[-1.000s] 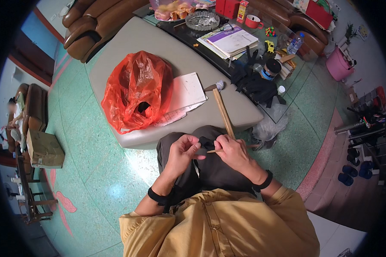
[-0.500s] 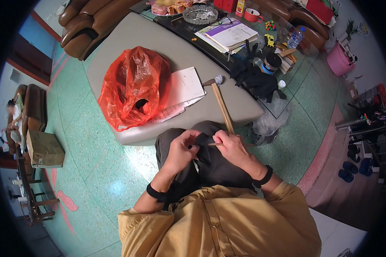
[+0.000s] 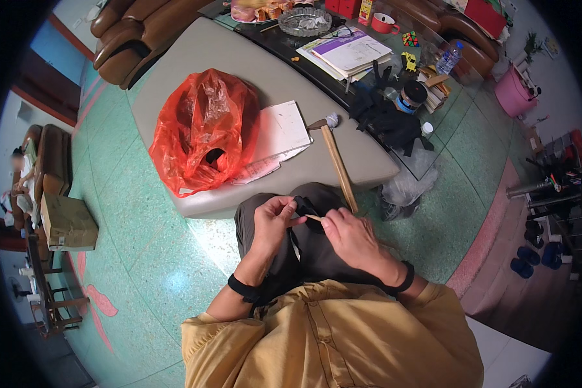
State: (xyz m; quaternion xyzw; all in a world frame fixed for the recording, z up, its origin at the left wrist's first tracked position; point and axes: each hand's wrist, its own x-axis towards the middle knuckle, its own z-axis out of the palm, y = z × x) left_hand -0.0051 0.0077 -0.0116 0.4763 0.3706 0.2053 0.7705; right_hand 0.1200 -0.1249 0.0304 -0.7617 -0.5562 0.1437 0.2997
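Note:
Over my lap, my left hand (image 3: pixel 273 223) pinches a small black piece of cloth-like material (image 3: pixel 302 205) between thumb and fingers. My right hand (image 3: pixel 354 238) grips a thin pale wooden stick (image 3: pixel 313 217), its tip reaching left against the black piece. Exactly how the tip meets it is too small to tell. Just beyond my right hand, a long flat wooden bar (image 3: pixel 339 167) lies across the bench edge and sticks out toward my knee. Next to the bar's far end is a small brown-handled tool (image 3: pixel 317 125) with a pale grey tip.
On the grey padded bench (image 3: pixel 194 58) sit a red plastic bag (image 3: pixel 204 129) and a white board (image 3: pixel 281 129) over papers. The dark glass-topped table beyond holds a glass ashtray (image 3: pixel 304 26), notebooks (image 3: pixel 349 52), a red mug (image 3: pixel 385 24), black cloth (image 3: pixel 388 119) and a jar (image 3: pixel 410 96).
The stick's tip has swung upward to the left, closer to my left fingers. My right hand has turned and lowered slightly, and my left fingers have shifted on the black piece.

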